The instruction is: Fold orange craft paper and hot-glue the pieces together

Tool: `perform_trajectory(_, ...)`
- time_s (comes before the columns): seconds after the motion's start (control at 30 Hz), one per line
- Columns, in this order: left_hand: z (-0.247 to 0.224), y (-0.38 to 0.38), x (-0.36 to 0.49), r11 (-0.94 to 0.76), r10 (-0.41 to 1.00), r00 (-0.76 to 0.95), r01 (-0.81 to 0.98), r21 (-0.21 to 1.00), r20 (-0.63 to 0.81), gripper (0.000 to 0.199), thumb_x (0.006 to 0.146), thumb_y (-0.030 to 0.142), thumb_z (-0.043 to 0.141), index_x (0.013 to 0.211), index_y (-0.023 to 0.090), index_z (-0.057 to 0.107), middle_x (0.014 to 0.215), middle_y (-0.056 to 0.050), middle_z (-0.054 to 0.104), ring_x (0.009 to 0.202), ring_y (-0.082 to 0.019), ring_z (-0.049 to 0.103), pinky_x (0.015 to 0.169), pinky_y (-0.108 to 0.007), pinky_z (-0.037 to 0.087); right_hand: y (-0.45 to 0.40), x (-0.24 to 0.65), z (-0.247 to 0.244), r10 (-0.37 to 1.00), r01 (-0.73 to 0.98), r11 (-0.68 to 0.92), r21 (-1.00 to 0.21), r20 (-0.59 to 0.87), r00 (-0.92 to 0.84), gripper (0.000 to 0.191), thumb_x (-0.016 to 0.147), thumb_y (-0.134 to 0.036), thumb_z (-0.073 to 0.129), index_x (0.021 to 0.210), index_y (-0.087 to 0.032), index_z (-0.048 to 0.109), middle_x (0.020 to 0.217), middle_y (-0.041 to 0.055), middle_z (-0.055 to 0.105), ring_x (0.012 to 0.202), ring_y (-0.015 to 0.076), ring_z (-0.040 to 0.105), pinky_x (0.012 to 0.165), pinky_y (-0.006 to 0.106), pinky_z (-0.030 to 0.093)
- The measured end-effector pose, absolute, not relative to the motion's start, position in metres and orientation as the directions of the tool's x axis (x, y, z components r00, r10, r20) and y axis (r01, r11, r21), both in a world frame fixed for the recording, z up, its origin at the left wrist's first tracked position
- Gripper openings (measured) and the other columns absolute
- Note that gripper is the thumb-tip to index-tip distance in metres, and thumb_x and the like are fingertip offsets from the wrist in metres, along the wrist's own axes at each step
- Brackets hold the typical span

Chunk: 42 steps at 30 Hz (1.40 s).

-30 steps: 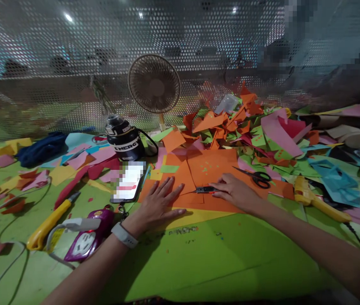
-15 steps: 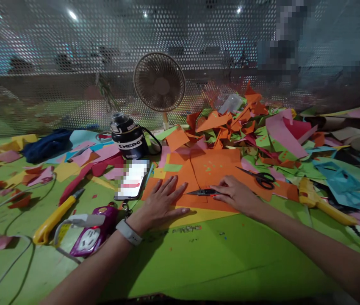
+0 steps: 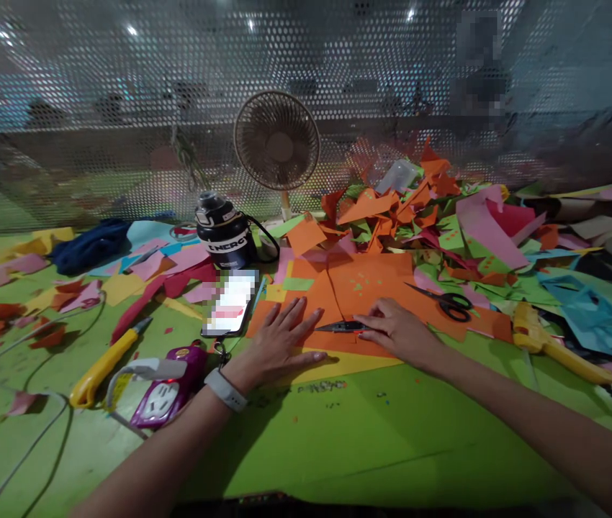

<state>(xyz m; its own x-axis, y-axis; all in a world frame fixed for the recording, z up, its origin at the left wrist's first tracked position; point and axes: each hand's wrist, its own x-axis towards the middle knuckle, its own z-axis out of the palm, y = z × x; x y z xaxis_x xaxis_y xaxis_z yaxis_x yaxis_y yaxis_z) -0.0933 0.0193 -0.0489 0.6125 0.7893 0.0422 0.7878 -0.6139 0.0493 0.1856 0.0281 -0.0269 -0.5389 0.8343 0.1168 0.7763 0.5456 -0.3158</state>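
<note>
My left hand (image 3: 279,344) lies flat with spread fingers on the left part of the orange paper (image 3: 374,277) and on the yellow sheet (image 3: 357,365) beneath it. My right hand (image 3: 400,332) is closed on a small pointed black tool (image 3: 343,326), which looks like snips. The tool lies low over the orange paper, its tip pointing left toward my left hand. Small green cutouts show in the orange paper above it. Black-handled scissors (image 3: 453,306) rest on the paper right of my right hand.
A phone (image 3: 233,302), a black bottle (image 3: 225,237) and a fan (image 3: 279,144) stand beyond my left hand. Left are a yellow cutter (image 3: 104,367) and a purple power socket (image 3: 168,392). A yellow glue gun (image 3: 559,352) lies right. Paper scraps (image 3: 381,208) pile up behind.
The whole view has shifted slightly, so things appear a little further right. Both hands hold nearly the same pose on the paper.
</note>
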Motion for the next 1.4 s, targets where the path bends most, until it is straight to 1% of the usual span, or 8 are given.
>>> perform_trajectory(0.17, -0.044, 0.015, -0.099, -0.608, 0.79, 0.601, 0.793, 0.033, 0.119, 0.085, 0.088, 0.069, 0.027, 0.15, 0.024, -0.008, 0.159, -0.009, 0.012, 0.145, -0.03, 0.01, 0.115, -0.051, 0.013, 0.027, 0.183, -0.025, 0.839, 0.787, 0.538, -0.303, 0.1, -0.535, 0.033, 0.089, -0.031, 0.06, 0.12, -0.023, 0.066, 0.098, 0.0097, 0.059, 0.091, 0.0228, 0.058, 0.078, 0.036, 0.05)
perform_trajectory(0.33, -0.049, 0.0, -0.108, -0.584, 0.799, 0.582, 0.811, -0.037, 0.151, 0.094, 0.086, 0.071, 0.028, 0.146, 0.018, -0.021, 0.156, -0.014, 0.021, 0.143, -0.029, 0.021, 0.115, -0.048, 0.014, 0.027, 0.182, -0.024, 0.838, 0.797, 0.541, -0.268, 0.091, -0.538, 0.036, 0.089, -0.03, 0.059, 0.125, -0.021, 0.063, 0.098, 0.0108, 0.06, 0.094, 0.0245, 0.058, 0.079, 0.037, 0.05)
perform_trajectory(0.47, -0.057, -0.006, -0.109, -0.585, 0.802, 0.588, 0.808, -0.06, 0.105, 0.095, 0.085, 0.073, 0.025, 0.147, 0.015, -0.019, 0.156, -0.016, 0.019, 0.142, -0.028, 0.022, 0.114, -0.043, 0.018, 0.026, 0.177, -0.023, 0.833, 0.794, 0.549, -0.26, 0.087, -0.547, 0.041, 0.09, -0.028, 0.058, 0.13, -0.022, 0.058, 0.098, 0.0105, 0.06, 0.092, 0.0244, 0.058, 0.079, 0.038, 0.05)
perform_trajectory(0.63, -0.057, -0.006, -0.107, -0.577, 0.81, 0.578, 0.816, -0.042, 0.105, 0.096, 0.084, 0.075, 0.023, 0.148, 0.015, -0.016, 0.156, -0.014, 0.019, 0.142, -0.028, 0.022, 0.114, -0.043, 0.017, 0.027, 0.169, -0.026, 0.822, 0.771, 0.566, -0.293, 0.127, -0.555, 0.034, 0.089, -0.028, 0.059, 0.122, -0.019, 0.065, 0.098, 0.0111, 0.06, 0.091, 0.0234, 0.058, 0.08, 0.037, 0.05)
perform_trajectory(0.8, -0.055, -0.006, -0.106, -0.568, 0.82, 0.565, 0.823, 0.007, 0.091, 0.097, 0.083, 0.075, 0.026, 0.15, 0.015, -0.011, 0.156, -0.014, 0.021, 0.142, -0.029, 0.022, 0.115, -0.046, 0.017, 0.031, 0.167, -0.031, 0.779, 0.711, 0.625, -0.323, 0.195, -0.596, 0.032, 0.094, -0.03, 0.05, 0.123, -0.024, 0.064, 0.099, 0.0101, 0.061, 0.09, 0.0213, 0.058, 0.078, 0.036, 0.05)
perform_trajectory(1.03, -0.052, -0.007, -0.105, -0.56, 0.827, 0.557, 0.828, 0.034, 0.07, 0.096, 0.083, 0.076, 0.024, 0.151, 0.011, 0.002, 0.156, -0.015, 0.02, 0.143, -0.029, 0.02, 0.115, -0.045, 0.015, 0.037, 0.171, -0.039, 0.698, 0.666, 0.716, -0.211, 0.25, -0.671, 0.029, 0.092, -0.029, 0.054, 0.116, -0.018, 0.068, 0.092, 0.0106, 0.061, 0.082, 0.0204, 0.057, 0.069, 0.03, 0.048)
perform_trajectory(1.17, -0.054, -0.008, -0.106, -0.564, 0.824, 0.561, 0.825, 0.032, 0.08, 0.095, 0.084, 0.075, 0.025, 0.151, 0.013, -0.002, 0.156, -0.014, 0.018, 0.144, -0.028, 0.018, 0.115, -0.045, 0.014, 0.034, 0.177, -0.041, 0.66, 0.638, 0.749, -0.179, 0.284, -0.695, 0.031, 0.094, -0.03, 0.051, 0.118, -0.018, 0.066, 0.092, 0.011, 0.061, 0.081, 0.0205, 0.056, 0.066, 0.03, 0.047)
perform_trajectory(1.4, -0.056, -0.007, -0.107, -0.55, 0.834, 0.545, 0.833, 0.055, 0.087, 0.102, 0.082, 0.076, 0.03, 0.15, 0.012, -0.01, 0.155, -0.018, 0.02, 0.142, -0.03, 0.022, 0.115, -0.046, 0.018, 0.032, 0.165, -0.04, 0.648, 0.636, 0.757, -0.146, 0.284, -0.706, 0.032, 0.097, -0.031, 0.044, 0.12, -0.019, 0.064, 0.097, 0.0115, 0.061, 0.088, 0.0215, 0.055, 0.073, 0.034, 0.05)
